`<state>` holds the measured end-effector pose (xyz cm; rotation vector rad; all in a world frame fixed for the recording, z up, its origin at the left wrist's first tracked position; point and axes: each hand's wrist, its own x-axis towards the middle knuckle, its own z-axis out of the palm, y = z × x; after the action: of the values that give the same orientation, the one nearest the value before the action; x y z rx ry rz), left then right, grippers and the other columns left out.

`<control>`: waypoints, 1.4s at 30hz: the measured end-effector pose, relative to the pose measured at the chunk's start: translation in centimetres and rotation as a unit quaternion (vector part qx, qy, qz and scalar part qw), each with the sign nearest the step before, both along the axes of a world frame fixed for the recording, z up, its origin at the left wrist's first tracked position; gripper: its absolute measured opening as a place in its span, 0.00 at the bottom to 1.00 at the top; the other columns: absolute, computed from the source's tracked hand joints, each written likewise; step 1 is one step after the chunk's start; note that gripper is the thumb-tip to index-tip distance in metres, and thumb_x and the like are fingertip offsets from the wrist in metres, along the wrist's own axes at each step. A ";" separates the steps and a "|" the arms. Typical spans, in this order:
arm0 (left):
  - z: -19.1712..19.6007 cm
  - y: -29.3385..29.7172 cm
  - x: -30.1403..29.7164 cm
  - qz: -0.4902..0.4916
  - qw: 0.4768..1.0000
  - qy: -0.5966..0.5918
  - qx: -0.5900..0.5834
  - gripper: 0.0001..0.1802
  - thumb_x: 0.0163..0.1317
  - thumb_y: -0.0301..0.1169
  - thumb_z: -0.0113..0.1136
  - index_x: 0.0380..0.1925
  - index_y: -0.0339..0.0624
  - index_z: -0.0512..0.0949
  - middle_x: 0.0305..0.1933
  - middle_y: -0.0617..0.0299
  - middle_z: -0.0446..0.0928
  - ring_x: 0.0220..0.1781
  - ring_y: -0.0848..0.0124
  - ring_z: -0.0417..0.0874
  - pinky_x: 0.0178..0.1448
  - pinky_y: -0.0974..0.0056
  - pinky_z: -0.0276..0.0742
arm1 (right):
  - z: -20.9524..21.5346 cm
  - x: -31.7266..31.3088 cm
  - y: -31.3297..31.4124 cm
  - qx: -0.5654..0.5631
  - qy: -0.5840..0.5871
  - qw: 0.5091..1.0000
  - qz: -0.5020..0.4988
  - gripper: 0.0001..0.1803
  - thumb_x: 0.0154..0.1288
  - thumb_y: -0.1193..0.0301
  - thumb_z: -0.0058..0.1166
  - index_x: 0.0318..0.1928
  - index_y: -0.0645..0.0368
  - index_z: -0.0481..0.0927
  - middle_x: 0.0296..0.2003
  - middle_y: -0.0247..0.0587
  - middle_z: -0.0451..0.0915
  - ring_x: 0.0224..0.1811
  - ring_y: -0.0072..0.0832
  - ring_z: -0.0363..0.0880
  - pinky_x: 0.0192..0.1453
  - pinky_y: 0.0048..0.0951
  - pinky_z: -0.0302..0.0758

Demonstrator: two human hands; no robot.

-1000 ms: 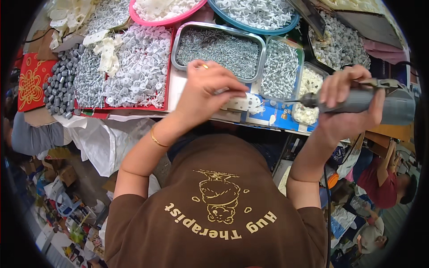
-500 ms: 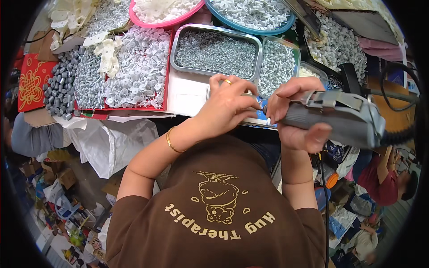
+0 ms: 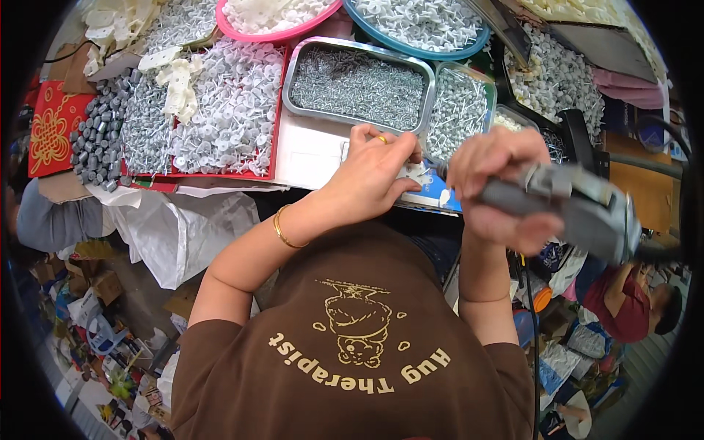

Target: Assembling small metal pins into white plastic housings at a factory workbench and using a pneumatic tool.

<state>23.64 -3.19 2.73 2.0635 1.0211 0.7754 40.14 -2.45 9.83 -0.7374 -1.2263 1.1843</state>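
the workbench (image 3: 308,158) fills the upper half of the view, packed nearly edge to edge with heaps and containers of small parts. below its front edge the floor shows cardboard boxes (image 3: 95,286), white plastic sheeting (image 3: 172,227) and clutter; another person in a red top (image 3: 623,301) is at the lower right. the red mat (image 3: 275,110) at the left carries a spread of white plastic pieces, with grey cylinders (image 3: 95,143) at its left end. beyond it stand a pink basin (image 3: 275,18) and a blue basin (image 3: 418,26) of white parts. in the middle sits a metal tray (image 3: 359,84) full of grey screws, with a smaller tray (image 3: 458,110) just beside it on the right. the only bare stretch is a white patch between the mat and the front edge; open room for moving is the gap above the person's lap, in front of the bench.

the right hand (image 3: 499,194) is clenched around a grey power screwdriver (image 3: 565,205). its long axis runs nearly level, rear end to the right and slightly down, tip to the left toward the left hand. the left hand (image 3: 374,176), with a ring and a gold bangle, pinches a small white part (image 3: 419,174) at the bench's front edge, over a blue card (image 3: 440,196). the screwdriver's tip is near that part; contact cannot be told.
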 end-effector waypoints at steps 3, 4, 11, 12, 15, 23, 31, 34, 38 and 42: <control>-0.1 -0.1 -0.2 0.005 1.000 -0.002 -0.011 0.22 0.60 0.30 0.70 0.50 0.43 0.70 0.46 0.59 0.81 0.53 0.59 0.80 0.66 0.49 0.55 | -1.6 -0.4 1.4 -0.028 0.002 1.000 0.014 0.42 0.59 0.28 0.56 0.36 0.61 0.69 0.19 0.34 0.67 0.14 0.23 0.65 0.19 0.25 0.67; -0.1 0.0 -0.4 0.006 1.000 -0.003 -0.013 0.22 0.60 0.30 0.70 0.50 0.43 0.70 0.46 0.59 0.81 0.53 0.59 0.80 0.66 0.49 0.55 | -1.7 -0.5 1.4 -0.030 0.001 0.999 0.015 0.42 0.59 0.28 0.56 0.36 0.61 0.69 0.19 0.34 0.67 0.14 0.23 0.65 0.19 0.25 0.67; 0.7 -0.5 -4.5 0.079 0.994 0.062 -0.042 0.25 0.54 0.38 0.76 0.50 0.47 0.77 0.51 0.65 0.81 0.57 0.65 0.77 0.65 0.52 0.51 | 0.0 -1.1 1.1 -0.014 -0.001 0.999 0.039 0.46 0.54 0.24 0.56 0.36 0.62 0.69 0.18 0.34 0.68 0.15 0.24 0.68 0.17 0.25 0.70; 0.6 -0.9 -4.7 0.080 0.994 0.063 -0.045 0.25 0.54 0.38 0.76 0.50 0.47 0.77 0.51 0.65 0.81 0.57 0.65 0.77 0.65 0.52 0.51 | 0.2 -1.5 1.6 -0.013 0.004 0.997 0.076 0.46 0.55 0.25 0.57 0.36 0.61 0.69 0.18 0.34 0.69 0.15 0.23 0.67 0.18 0.24 0.69; 0.1 -1.3 -4.9 0.124 0.990 0.059 -0.030 0.23 0.49 0.43 0.79 0.40 0.47 0.80 0.44 0.69 0.83 0.52 0.67 0.78 0.61 0.53 0.52 | -1.5 -2.4 2.1 -0.052 0.007 0.994 0.093 0.42 0.58 0.29 0.59 0.36 0.61 0.69 0.19 0.34 0.69 0.16 0.23 0.66 0.21 0.24 0.67; -1.3 -1.9 -4.7 0.155 0.988 0.012 -0.016 0.21 0.51 0.42 0.78 0.40 0.48 0.78 0.40 0.69 0.80 0.49 0.65 0.77 0.59 0.51 0.53 | 1.4 -3.5 2.0 -0.032 -0.045 0.991 0.125 0.48 0.52 0.23 0.57 0.36 0.62 0.69 0.20 0.35 0.70 0.18 0.25 0.72 0.24 0.26 0.73; -2.4 -3.1 -4.2 0.172 0.984 0.010 0.046 0.22 0.50 0.33 0.74 0.44 0.50 0.76 0.43 0.65 0.77 0.52 0.62 0.77 0.63 0.47 0.53 | -1.5 -6.2 1.8 -0.028 -0.085 0.983 0.163 0.33 0.62 0.41 0.63 0.37 0.62 0.70 0.21 0.37 0.70 0.19 0.24 0.70 0.25 0.24 0.69; -2.6 -3.3 -4.0 0.180 0.978 0.037 0.098 0.23 0.50 0.33 0.74 0.45 0.49 0.76 0.46 0.65 0.78 0.52 0.61 0.77 0.63 0.47 0.53 | 1.3 -5.9 1.1 0.044 -0.068 0.980 0.184 0.23 0.71 0.54 0.58 0.33 0.63 0.70 0.20 0.39 0.71 0.19 0.26 0.68 0.26 0.28 0.70; -2.5 -3.8 -3.8 0.173 0.981 0.012 0.089 0.25 0.50 0.32 0.73 0.49 0.48 0.76 0.48 0.64 0.79 0.51 0.61 0.78 0.64 0.47 0.53 | 0.4 -5.7 0.9 0.035 -0.113 0.971 0.206 0.24 0.73 0.52 0.53 0.32 0.62 0.71 0.20 0.37 0.73 0.21 0.23 0.71 0.28 0.25 0.70; -2.9 -3.3 -4.0 0.164 0.983 -0.011 0.083 0.24 0.51 0.33 0.73 0.50 0.48 0.77 0.48 0.64 0.80 0.50 0.61 0.79 0.64 0.47 0.54 | 0.3 -6.1 0.5 -0.001 -0.118 0.980 0.161 0.34 0.67 0.38 0.58 0.34 0.61 0.72 0.21 0.36 0.73 0.21 0.23 0.71 0.28 0.24 0.67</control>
<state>19.62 -6.48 -0.20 2.0443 1.3440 1.0776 34.03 -1.96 10.10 -0.7143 -1.5864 1.3888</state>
